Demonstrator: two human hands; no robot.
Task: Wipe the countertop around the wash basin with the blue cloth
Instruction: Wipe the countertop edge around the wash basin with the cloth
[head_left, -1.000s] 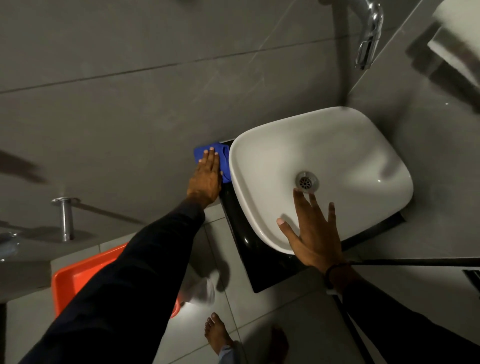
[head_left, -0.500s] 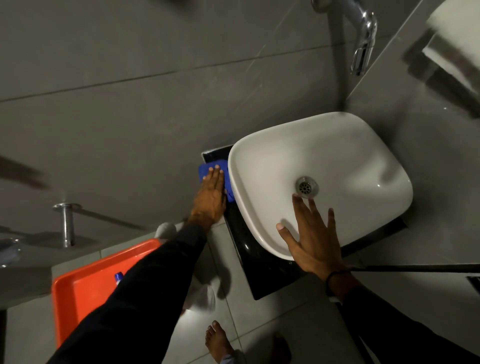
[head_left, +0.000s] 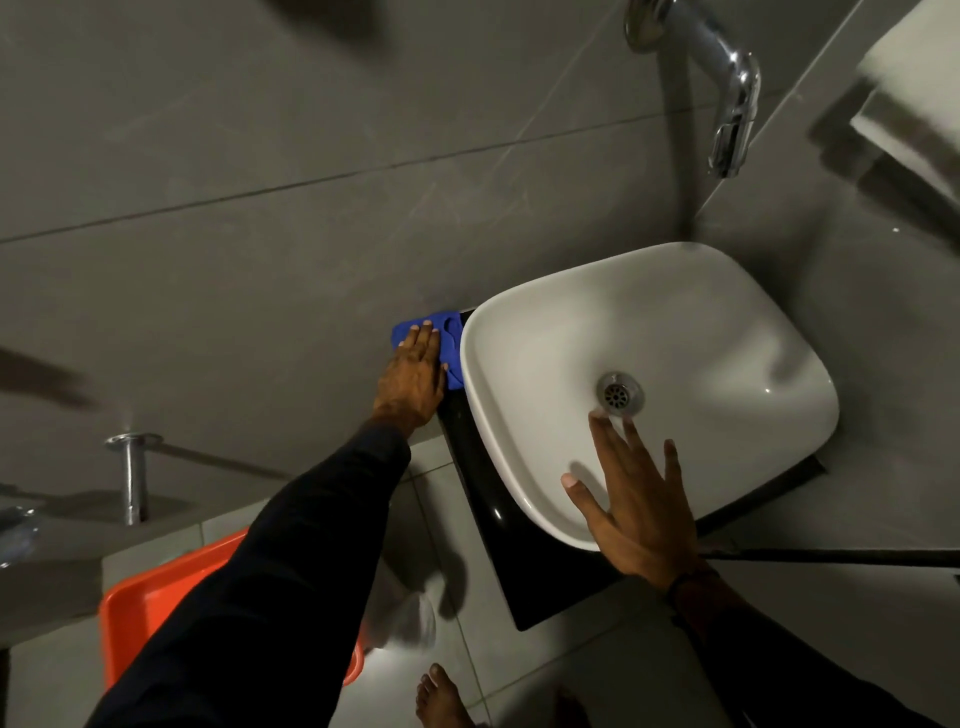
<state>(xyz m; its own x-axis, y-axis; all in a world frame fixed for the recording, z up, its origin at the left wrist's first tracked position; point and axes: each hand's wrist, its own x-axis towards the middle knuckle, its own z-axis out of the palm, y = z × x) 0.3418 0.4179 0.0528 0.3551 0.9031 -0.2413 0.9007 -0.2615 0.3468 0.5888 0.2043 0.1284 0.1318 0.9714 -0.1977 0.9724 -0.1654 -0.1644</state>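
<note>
A white wash basin (head_left: 691, 332) sits on a narrow black countertop (head_left: 498, 525). The blue cloth (head_left: 451, 338) lies on the countertop's far left corner, between the basin and the grey wall. My left hand (head_left: 413, 379) presses flat on the cloth, fingers together and pointing to the wall, covering most of it. My right hand (head_left: 636, 499) rests with spread fingers on the basin's near rim, fingertips reaching toward the drain (head_left: 618, 393); it holds nothing.
A chrome tap (head_left: 727, 98) juts from the wall above the basin. An orange tub (head_left: 156, 613) stands on the tiled floor at the lower left, a chrome fitting (head_left: 130, 478) on the wall beside it. My bare foot (head_left: 441, 696) is below the counter.
My left hand slid the cloth toward me along the counter's left edge, then pushed it back out to the far corner by the wall. My right hand stayed on the basin rim.
</note>
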